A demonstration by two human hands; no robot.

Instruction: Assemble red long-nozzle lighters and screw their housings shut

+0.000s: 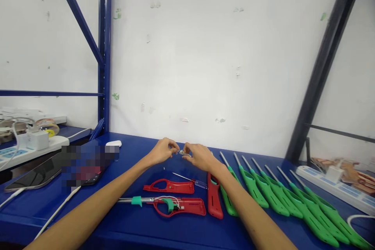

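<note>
Near the wall, my left hand [164,150] and my right hand [201,157] meet over the blue table, both in a pinch. A small shiny metal part [182,152] shows at my right fingertips. Whatever the left fingertips grip is too small to make out. Closer to me lies an opened red gas lighter: a loose shell half [180,187] above the other half [193,205], which holds wires, a green trigger and the metal tube. A screwdriver [200,184] with a clear handle touches or nearly touches the loose half. Under my right forearm is a closed red lighter [215,201], partly hidden.
Several green lighters [275,195] lie in a slanted row at right. Beyond them is a white power strip [336,187]. On the left are a phone [35,172], white cables, a white mouse-like object [113,143] and another power strip [55,144]. Blue shelf posts [104,54] frame the wall.
</note>
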